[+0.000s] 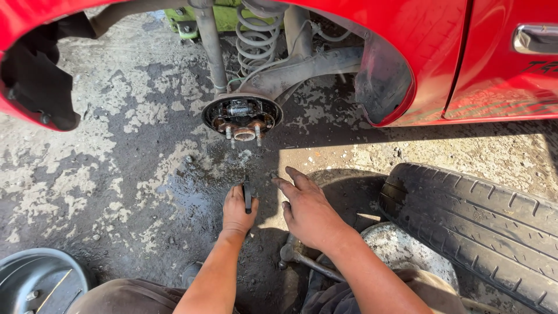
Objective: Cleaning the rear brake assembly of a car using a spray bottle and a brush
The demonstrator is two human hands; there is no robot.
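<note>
Our left hand (237, 210) grips a small dark tool (247, 195) low on the stained concrete floor (116, 174), beneath the bare wheel hub (242, 116). Our right hand (308, 212) lies open, fingers spread, just beside it, holding nothing, near the tyre (482, 221).

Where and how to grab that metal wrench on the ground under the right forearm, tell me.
Grip the wrench by its bare shaft, coming down from above near the socket end. It lies flat on the ground, and the right hand and forearm cover its far end.
</note>
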